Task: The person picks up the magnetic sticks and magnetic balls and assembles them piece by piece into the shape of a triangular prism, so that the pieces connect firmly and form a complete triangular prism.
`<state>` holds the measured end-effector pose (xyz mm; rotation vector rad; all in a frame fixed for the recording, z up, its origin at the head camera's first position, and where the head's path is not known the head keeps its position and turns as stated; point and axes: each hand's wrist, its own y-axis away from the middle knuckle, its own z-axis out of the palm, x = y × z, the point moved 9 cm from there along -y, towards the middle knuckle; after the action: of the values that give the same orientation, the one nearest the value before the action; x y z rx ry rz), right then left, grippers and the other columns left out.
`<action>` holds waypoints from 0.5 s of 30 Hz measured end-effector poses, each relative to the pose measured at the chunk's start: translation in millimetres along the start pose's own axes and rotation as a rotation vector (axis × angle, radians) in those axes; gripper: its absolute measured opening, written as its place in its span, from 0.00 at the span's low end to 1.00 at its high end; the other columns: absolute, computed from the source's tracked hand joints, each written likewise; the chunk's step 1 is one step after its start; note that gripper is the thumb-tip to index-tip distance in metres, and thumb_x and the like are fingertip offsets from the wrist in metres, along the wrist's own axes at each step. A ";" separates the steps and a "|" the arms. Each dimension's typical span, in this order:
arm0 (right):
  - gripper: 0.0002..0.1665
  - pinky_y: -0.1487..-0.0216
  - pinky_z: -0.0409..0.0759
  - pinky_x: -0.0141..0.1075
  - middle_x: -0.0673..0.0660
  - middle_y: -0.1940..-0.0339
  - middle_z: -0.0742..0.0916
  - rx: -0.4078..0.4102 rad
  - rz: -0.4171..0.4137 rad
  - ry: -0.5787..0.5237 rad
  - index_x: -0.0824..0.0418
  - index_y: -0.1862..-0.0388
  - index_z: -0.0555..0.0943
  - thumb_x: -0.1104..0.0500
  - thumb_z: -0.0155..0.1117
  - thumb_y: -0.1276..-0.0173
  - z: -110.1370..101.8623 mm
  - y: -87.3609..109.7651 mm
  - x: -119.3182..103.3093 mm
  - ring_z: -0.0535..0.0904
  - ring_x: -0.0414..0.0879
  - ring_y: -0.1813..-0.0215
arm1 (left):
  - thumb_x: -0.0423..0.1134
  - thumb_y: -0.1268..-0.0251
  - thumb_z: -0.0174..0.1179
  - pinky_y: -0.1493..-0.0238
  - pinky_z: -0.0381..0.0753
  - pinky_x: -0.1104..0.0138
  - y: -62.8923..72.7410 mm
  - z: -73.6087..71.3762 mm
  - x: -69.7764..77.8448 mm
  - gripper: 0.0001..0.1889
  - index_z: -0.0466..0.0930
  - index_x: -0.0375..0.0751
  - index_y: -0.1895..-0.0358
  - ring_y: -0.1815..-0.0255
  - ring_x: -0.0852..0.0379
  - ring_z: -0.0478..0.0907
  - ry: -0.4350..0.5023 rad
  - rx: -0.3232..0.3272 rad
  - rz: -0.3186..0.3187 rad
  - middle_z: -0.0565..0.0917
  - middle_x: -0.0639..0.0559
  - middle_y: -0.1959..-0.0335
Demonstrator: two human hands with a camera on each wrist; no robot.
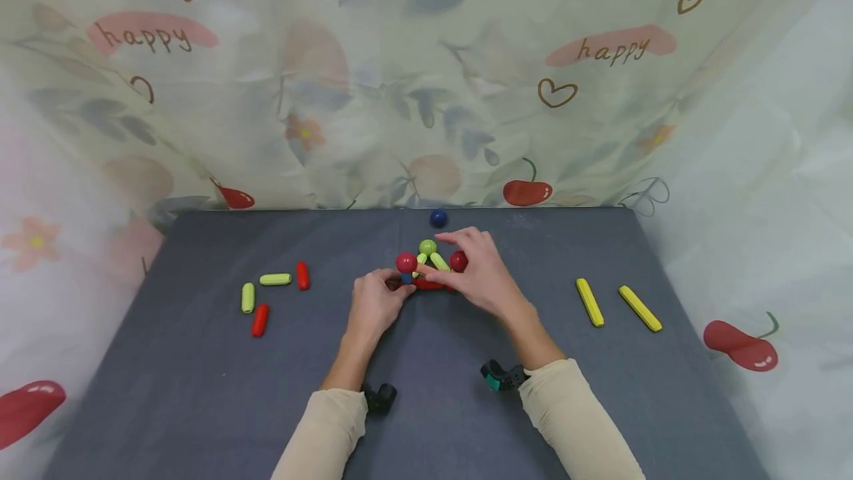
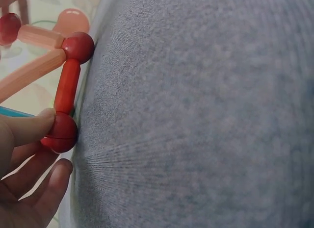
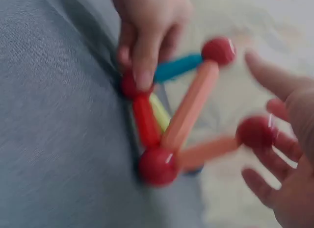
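A frame of coloured sticks and balls [image 1: 433,284] stands at the table's middle, towards the back. My left hand [image 1: 376,304] pinches a red ball [image 2: 64,134] at its lower left corner, thumb on top. From that ball run a red stick [image 2: 67,87] and a blue stick [image 3: 177,67]. My right hand [image 1: 489,276] is spread around another red ball [image 3: 257,131] at the end of an orange stick [image 3: 208,152]. Its thumb stands apart from that ball; whether the fingers behind touch it I cannot tell. A green ball [image 1: 427,247] joins two yellow-green sticks at the back.
A blue ball [image 1: 438,218] lies near the back edge. To the left are short yellow-green sticks [image 1: 275,279] and red sticks [image 1: 260,321]. Two long yellow sticks [image 1: 589,302] lie on the right of the dark grey table [image 1: 426,406]. A printed curtain [image 1: 373,124] hangs behind.
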<state>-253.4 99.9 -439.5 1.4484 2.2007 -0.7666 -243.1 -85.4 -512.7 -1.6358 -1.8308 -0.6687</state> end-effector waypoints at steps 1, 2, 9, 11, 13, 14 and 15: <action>0.40 0.42 0.78 0.53 0.56 0.42 0.81 0.006 0.045 -0.087 0.53 0.32 0.79 0.43 0.79 0.42 -0.2 3.4 10.7 0.75 0.53 0.42 | 0.47 0.40 0.74 0.56 0.85 0.56 0.2 0.5 0.8 0.14 0.91 0.45 0.54 0.61 0.52 0.86 -0.002 -0.001 0.002 0.90 0.49 0.62; 0.41 0.42 0.79 0.52 0.56 0.41 0.80 0.010 0.085 -0.159 0.54 0.32 0.78 0.44 0.80 0.42 1.7 7.0 21.5 0.75 0.54 0.42 | 0.47 0.40 0.74 0.56 0.86 0.56 0.5 0.9 1.5 0.14 0.90 0.45 0.54 0.61 0.52 0.86 -0.007 -0.002 0.004 0.90 0.49 0.61; 0.14 0.48 0.79 0.43 0.56 0.54 0.82 -0.021 0.127 -0.171 0.56 0.58 0.84 0.49 0.74 0.34 39.3 20.2 61.1 0.79 0.49 0.52 | 0.45 0.38 0.72 0.55 0.85 0.54 1.9 -0.3 4.9 0.16 0.88 0.41 0.52 0.61 0.50 0.85 -0.044 -0.006 0.040 0.88 0.46 0.61; 0.10 0.49 0.79 0.43 0.55 0.57 0.81 0.006 0.115 -0.176 0.55 0.64 0.84 0.51 0.74 0.34 43.3 20.9 64.5 0.78 0.49 0.54 | 0.46 0.37 0.72 0.54 0.84 0.55 2.2 -3.2 2.5 0.17 0.87 0.41 0.49 0.60 0.50 0.83 -0.034 -0.029 0.044 0.87 0.46 0.59; 0.09 0.50 0.78 0.43 0.55 0.58 0.81 0.032 0.115 -0.195 0.55 0.65 0.85 0.52 0.74 0.35 44.6 21.6 67.9 0.78 0.48 0.56 | 0.45 0.37 0.72 0.53 0.84 0.55 1.4 -12.2 -3.1 0.19 0.86 0.43 0.46 0.57 0.50 0.83 -0.012 -0.030 0.041 0.87 0.46 0.55; 0.09 0.51 0.78 0.42 0.55 0.58 0.81 0.040 0.122 -0.209 0.55 0.64 0.85 0.52 0.74 0.35 45.1 22.0 70.0 0.78 0.48 0.56 | 0.45 0.37 0.72 0.52 0.83 0.54 0.4 -19.6 -7.4 0.19 0.86 0.44 0.44 0.55 0.49 0.83 -0.001 -0.017 0.040 0.87 0.45 0.53; 0.08 0.51 0.78 0.42 0.54 0.58 0.81 0.044 0.128 -0.216 0.55 0.63 0.86 0.53 0.75 0.35 45.6 22.4 72.1 0.78 0.48 0.56 | 0.44 0.37 0.72 0.50 0.83 0.54 -1.2 -29.2 -12.8 0.20 0.85 0.45 0.43 0.53 0.48 0.82 0.010 0.008 0.033 0.86 0.45 0.51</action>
<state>-259.4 128.9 -522.6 1.4382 1.9223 -0.8874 -240.6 -115.1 -501.4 -1.6510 -1.7928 -0.6537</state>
